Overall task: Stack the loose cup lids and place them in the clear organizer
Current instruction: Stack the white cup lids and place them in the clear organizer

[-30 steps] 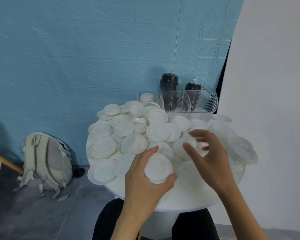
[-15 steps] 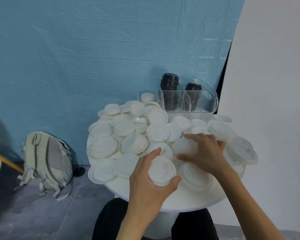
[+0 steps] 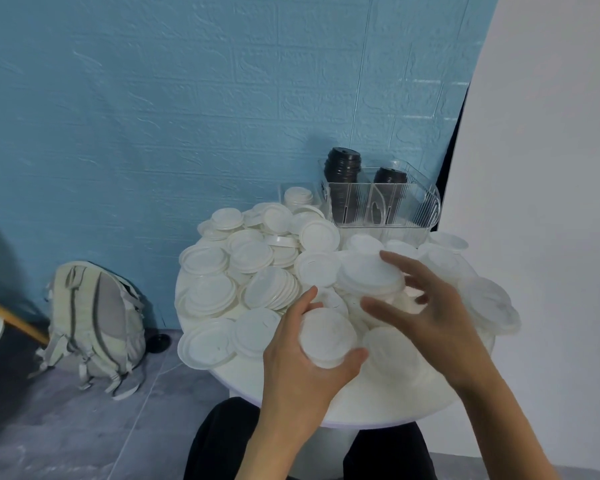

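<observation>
— White plastic lids [image 3: 246, 271] cover the round table [image 3: 371, 403], lower centre of frame. Which step is this?

— Gathering. Left hand [image 3: 302, 362] curls round a small stack of lids [image 3: 327, 337]; right hand [image 3: 426, 313], fingers spread, grips another lid [image 3: 369, 275] at its edge, just above.

— And next?

— Probably seating that lid squarely on the stack. Clear organizer [image 3: 420, 206], centre right against the blue wall [image 3: 153, 116], already holds black lid stacks [image 3: 342, 169].
</observation>
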Tool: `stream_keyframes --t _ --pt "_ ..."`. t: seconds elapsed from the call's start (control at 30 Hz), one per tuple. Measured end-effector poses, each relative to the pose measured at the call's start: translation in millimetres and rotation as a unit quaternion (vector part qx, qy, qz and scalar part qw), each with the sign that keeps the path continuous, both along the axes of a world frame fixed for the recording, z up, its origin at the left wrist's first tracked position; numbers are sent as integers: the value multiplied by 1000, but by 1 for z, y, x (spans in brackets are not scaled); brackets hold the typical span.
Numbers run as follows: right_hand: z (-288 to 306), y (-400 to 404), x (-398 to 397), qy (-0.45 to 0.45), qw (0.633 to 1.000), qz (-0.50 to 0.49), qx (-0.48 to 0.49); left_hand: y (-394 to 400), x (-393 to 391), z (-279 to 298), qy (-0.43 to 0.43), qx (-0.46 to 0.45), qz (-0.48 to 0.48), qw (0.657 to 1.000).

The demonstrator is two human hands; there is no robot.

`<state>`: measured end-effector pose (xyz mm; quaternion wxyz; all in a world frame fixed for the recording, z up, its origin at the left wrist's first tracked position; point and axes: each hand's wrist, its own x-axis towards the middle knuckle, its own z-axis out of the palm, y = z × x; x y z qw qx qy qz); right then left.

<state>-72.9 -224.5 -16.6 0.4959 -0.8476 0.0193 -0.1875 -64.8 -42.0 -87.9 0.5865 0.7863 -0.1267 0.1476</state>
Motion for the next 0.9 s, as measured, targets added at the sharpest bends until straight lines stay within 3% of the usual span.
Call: stream_keyframes --t 0.1,0.17,0.43,0.67,0.9 --pt "-7 18 -13 28 990 118 65 -1 1 4 13 -10 7 1000" --pt "-13 25 -15 46 986 143 72 -1 2 5 23 -17 8 1000" --pt "-17 31 -14 73 985 125 93 0 5 4 8 -11 -7 1000" --pt "-17 39 -12 107 972 172 119 -6 5 4 7 -14 -9 1000" --pt "-14 42 -8 84 957 131 244 -12 -5 14 6 -40 -35 999"
